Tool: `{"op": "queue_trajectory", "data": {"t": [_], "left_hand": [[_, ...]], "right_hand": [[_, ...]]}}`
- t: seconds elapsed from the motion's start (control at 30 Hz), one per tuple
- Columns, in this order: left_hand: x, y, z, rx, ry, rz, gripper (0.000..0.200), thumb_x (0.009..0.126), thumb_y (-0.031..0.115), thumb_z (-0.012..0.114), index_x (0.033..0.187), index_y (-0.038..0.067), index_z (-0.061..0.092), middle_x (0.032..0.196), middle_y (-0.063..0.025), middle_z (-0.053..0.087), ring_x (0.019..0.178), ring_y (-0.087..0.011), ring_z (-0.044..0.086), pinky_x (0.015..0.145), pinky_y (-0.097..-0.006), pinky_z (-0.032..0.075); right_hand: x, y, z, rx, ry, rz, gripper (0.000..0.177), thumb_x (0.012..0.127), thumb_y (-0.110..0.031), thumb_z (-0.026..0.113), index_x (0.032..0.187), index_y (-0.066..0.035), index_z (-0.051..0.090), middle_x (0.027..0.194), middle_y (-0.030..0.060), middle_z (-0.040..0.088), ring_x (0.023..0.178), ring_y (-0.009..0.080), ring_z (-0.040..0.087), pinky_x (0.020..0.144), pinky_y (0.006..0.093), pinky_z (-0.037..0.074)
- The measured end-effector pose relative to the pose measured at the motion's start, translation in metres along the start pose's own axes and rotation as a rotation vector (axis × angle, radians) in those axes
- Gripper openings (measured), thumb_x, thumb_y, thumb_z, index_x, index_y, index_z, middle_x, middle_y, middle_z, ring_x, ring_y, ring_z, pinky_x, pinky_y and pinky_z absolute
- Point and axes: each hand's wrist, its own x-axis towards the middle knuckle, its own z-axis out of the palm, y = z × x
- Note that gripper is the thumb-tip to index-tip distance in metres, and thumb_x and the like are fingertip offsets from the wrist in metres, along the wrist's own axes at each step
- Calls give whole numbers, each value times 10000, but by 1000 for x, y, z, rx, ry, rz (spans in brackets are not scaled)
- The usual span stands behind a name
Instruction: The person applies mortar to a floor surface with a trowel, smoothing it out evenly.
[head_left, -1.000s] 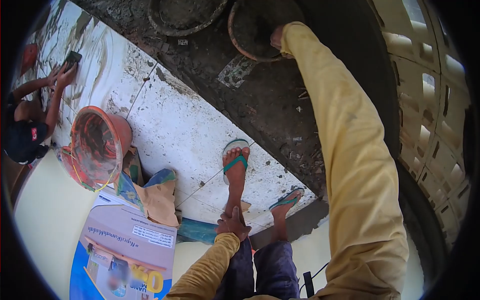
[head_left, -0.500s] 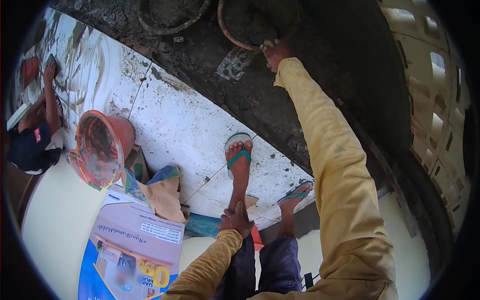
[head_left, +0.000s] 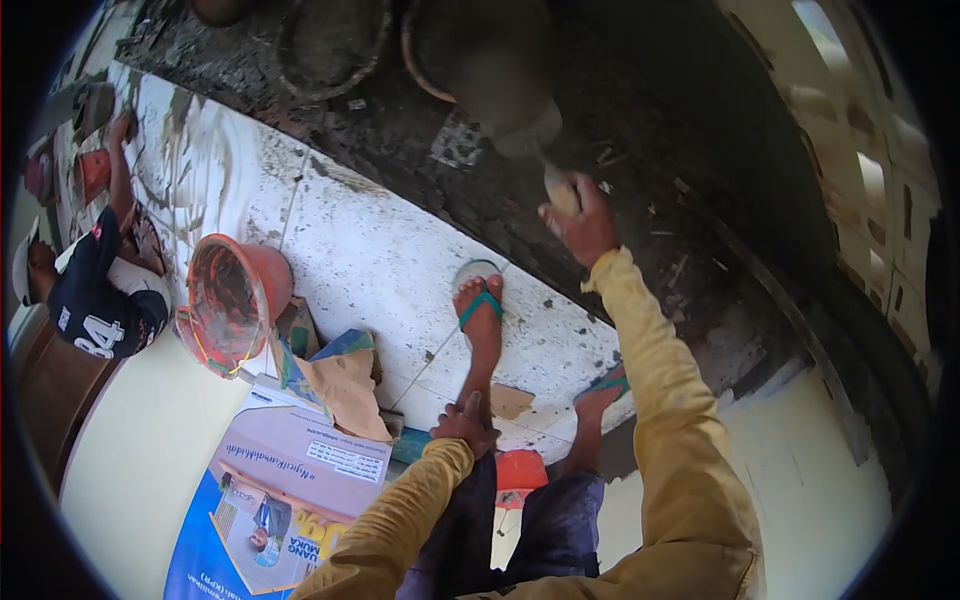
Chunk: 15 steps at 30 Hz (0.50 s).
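Observation:
A trowel (head_left: 529, 136) is in my right hand (head_left: 583, 222), whose fingers wrap round its pale handle. Its blade lies over the dark ground, just below a round tub of dark mortar (head_left: 415, 50); part of the blade and tub is blurred. Lower down, my left hand (head_left: 465, 426) rests on my shin above the sandalled foot, its fingers bent round the leg. Nothing else shows in that hand.
A red bucket (head_left: 270, 275) stands on the white tiles (head_left: 340, 240), beside a torn paper bag (head_left: 350, 385). A co-worker (head_left: 110, 300) crouches at the left. A second tub (head_left: 335, 90) and a printed banner (head_left: 300, 460) are also there.
My right hand has moved down and away from the tub's rim, and the trowel now shows. The view has shifted, bringing more of the co-worker in. My left hand stays on the leg.

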Motion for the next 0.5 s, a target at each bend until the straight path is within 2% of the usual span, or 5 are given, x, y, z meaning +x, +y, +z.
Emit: {"op": "queue_trajectory", "data": {"t": [0.2,0.3,0.4,0.43,0.5], "left_hand": [[17,-14,46,29,111,85,1035,705,494,723,1524,174,177,1298,-380,453,1192,-487,501,1023,-451,428],[3,8,45,118,122,23,998,738,498,723,1528,274,155,1350,-290,405,1208,-457,496,1027,-497,420],[6,11,65,163,190,12,1006,735,501,726,1527,282,146,1332,-282,416,1211,-456,493,1021,-504,423],[4,14,71,179,234,37,1021,719,438,749,1524,178,175,1287,-337,454,1151,-484,524,1019,-467,428],[8,19,88,245,285,-22,1016,723,450,751,1524,255,158,1289,-283,448,1169,-458,518,998,-499,435]], "right_hand": [[-107,41,-73,-33,-123,165,537,788,-289,748,1210,-25,547,1113,203,640,1043,345,620,897,388,479],[-145,80,-111,-194,-107,133,564,791,-323,747,1222,-16,554,1132,207,642,1057,345,617,909,382,474],[-190,112,-154,-83,-179,273,639,787,-367,752,1270,-7,538,1186,220,622,1105,348,598,944,377,460],[-208,143,-161,-137,-167,305,696,789,-390,750,1310,7,516,1230,229,601,1149,353,575,980,368,439],[-241,178,-181,-95,-155,393,723,787,-397,752,1325,17,504,1257,238,583,1179,358,555,1008,364,418]]}}
